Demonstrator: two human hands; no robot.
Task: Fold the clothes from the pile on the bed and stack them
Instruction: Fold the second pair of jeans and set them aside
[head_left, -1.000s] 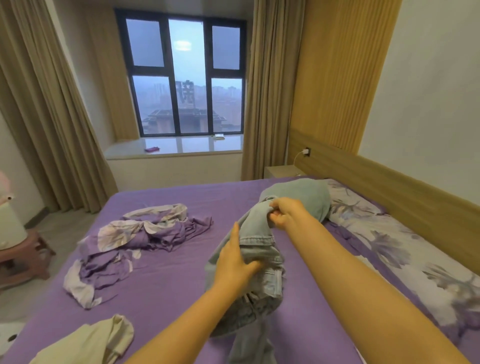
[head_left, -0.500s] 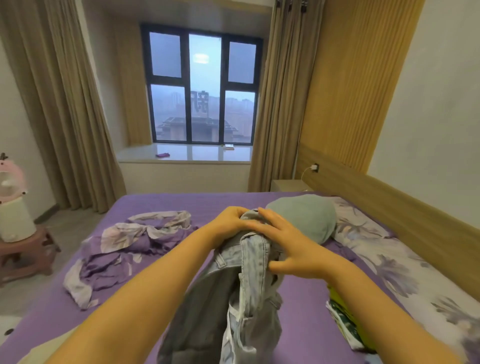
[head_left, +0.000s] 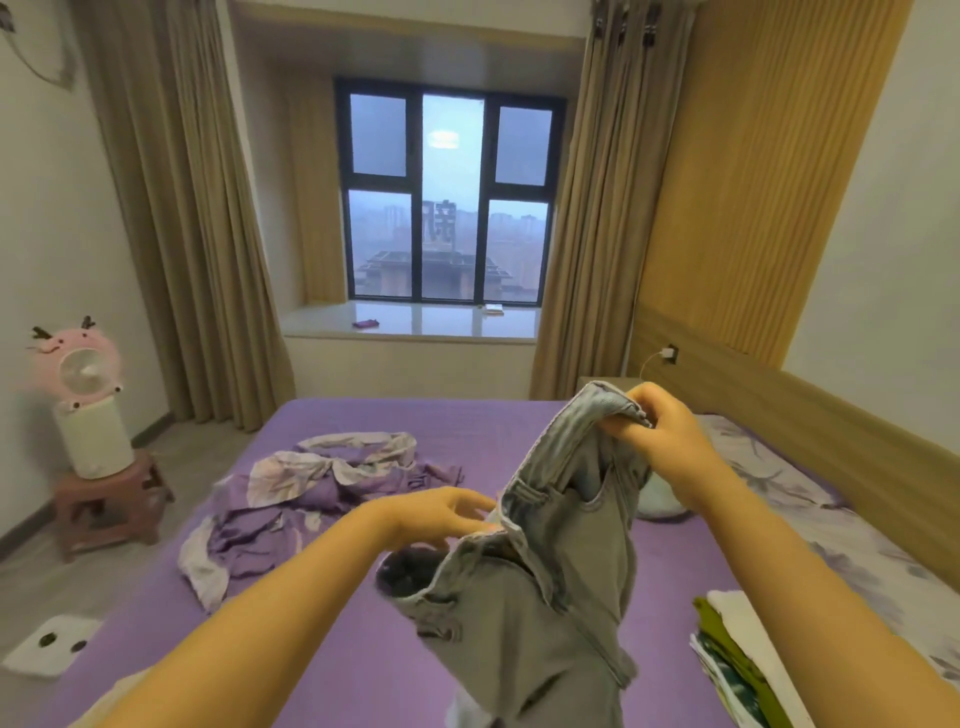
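Right now the right hand (head_left: 670, 447) is gripping the top edge of the jeans (head_left: 561, 561) with curled fingers, holding them up above the purple bed (head_left: 363, 649). The left hand (head_left: 436, 514) is touching the jeans' waistband with loose, spread fingers. A stack of folded clothes (head_left: 727, 654) is sitting on the bed to the right. A crumpled purple sheet (head_left: 322, 493) is lying to the left.
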